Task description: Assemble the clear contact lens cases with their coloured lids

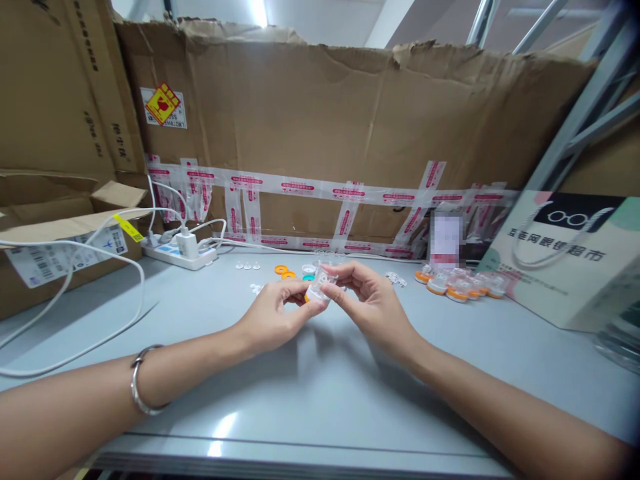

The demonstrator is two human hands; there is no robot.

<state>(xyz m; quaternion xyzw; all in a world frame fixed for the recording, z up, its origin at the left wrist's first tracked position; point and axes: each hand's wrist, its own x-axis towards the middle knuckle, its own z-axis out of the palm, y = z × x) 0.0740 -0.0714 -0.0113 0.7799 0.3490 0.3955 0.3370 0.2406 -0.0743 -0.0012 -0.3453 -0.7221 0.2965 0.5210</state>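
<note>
Your forearms point(85, 403) frame one clear container point(317, 292) above the table point(330, 407)

A metal bracelet point(134, 383) circles your left wrist. Your left hand point(270, 315) has its grip closed, thumb and fingers pinching the container's orange-and-white base; your right hand point(377, 303) has its grip closed on the transparent upper part. You hold the container tilted, near the middle of your view. Just beyond it sit orange rings point(289, 275) and a teal ring point(309, 277), with small white pieces point(247, 266) farther left. Near your right hand lie small translucent parts point(396, 279); past them, similar containers point(457, 293) cluster beside a paper bag point(540, 287). At your left, a power strip point(203, 259) rests by an open cardboard box point(60, 293).
</note>
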